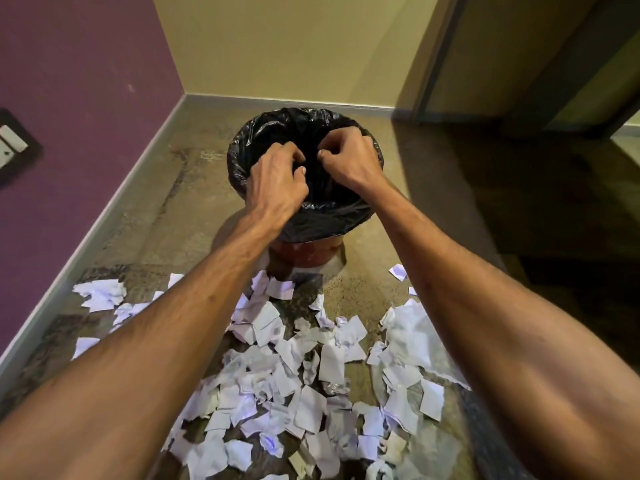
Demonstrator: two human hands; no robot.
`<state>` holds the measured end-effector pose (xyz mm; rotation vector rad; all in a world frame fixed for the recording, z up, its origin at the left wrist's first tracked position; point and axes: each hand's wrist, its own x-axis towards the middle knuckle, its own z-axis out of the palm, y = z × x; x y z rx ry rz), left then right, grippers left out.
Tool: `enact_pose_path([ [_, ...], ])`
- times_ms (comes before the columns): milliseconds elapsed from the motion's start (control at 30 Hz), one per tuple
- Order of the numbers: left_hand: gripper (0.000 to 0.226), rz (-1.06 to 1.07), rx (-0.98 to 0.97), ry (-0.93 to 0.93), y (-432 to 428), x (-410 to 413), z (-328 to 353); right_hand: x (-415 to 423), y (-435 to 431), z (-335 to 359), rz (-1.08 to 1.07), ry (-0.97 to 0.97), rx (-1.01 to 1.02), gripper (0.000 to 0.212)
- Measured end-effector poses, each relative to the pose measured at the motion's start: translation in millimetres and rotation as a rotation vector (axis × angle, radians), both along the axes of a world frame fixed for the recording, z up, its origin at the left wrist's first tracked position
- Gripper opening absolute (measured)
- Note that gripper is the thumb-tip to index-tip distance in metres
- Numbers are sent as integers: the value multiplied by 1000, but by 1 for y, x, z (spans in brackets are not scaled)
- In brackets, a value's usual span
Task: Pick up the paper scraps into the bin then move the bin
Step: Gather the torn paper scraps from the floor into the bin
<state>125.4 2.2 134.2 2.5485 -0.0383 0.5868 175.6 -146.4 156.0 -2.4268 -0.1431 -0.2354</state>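
A red bin (304, 251) lined with a black plastic bag (325, 216) stands on the floor near the room's corner. Both my hands hover over its mouth, close together. My left hand (277, 178) has its fingers curled down into the opening. My right hand (349, 157) is bunched, thumb against fingers. No paper shows in either hand. Several torn white paper scraps (311, 393) lie spread on the floor in front of the bin, under my forearms. A crumpled piece (102, 294) lies off to the left, and a small scrap (398, 271) sits to the right.
A purple wall (86, 81) with a black switch plate (14, 143) runs along the left. A yellow wall closes the back. A dark door frame (436, 64) and shadowed floor are at the right. Bare stone floor (166, 188) surrounds the bin.
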Motion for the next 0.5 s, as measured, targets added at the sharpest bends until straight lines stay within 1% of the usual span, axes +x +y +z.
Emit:
enact_pose_path([
  [133,19,-94,77,-173,-11,-21,1,-9,-22,10,-153,-104,275,26],
  [200,20,-153,152,-240,-20,-32,0,-17,-40,13,-235,-129,332,24],
  [267,20,-225,212,-276,-31,-43,-4,-27,-61,8,-297,-127,300,23],
  [367,15,-347,198,-243,-50,-59,-13,-42,-95,-12,-348,-55,254,21],
  [433,13,-402,182,-169,-65,-70,-26,-53,-116,-35,-364,64,180,19],
  [500,14,-436,224,-69,-81,-77,-46,-66,-137,-63,-373,226,70,16],
])
